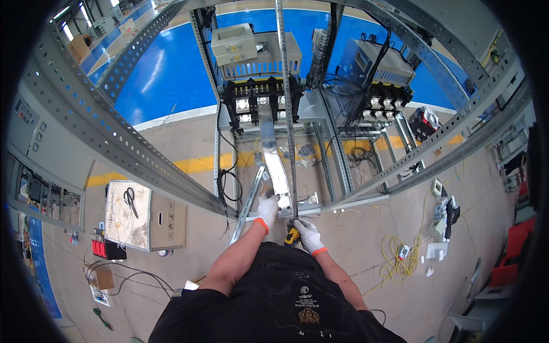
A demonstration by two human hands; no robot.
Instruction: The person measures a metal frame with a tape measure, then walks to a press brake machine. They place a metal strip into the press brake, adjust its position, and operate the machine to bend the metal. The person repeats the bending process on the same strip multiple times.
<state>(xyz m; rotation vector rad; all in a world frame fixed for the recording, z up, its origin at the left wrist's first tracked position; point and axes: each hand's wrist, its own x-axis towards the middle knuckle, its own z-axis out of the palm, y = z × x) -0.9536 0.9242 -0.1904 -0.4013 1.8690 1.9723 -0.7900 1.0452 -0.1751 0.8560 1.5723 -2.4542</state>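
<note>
Bright, smooth metal forms the long flat bar (277, 170), sloping from a black ribbed terminal block (263, 86) to the left hand (267, 208), which, in a white glove with an orange cuff, pinches its lower end. Just right of that end, the gloved right hand (309, 235) curls round a compact yellow-and-black tape measure (292, 236). Perforated grey steel frame members (143, 47) surround the bar.

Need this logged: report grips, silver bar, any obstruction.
Left grip holding silver bar, near end. Right grip holding yellow tape measure. Looped black cable leftward, apart from both.
</note>
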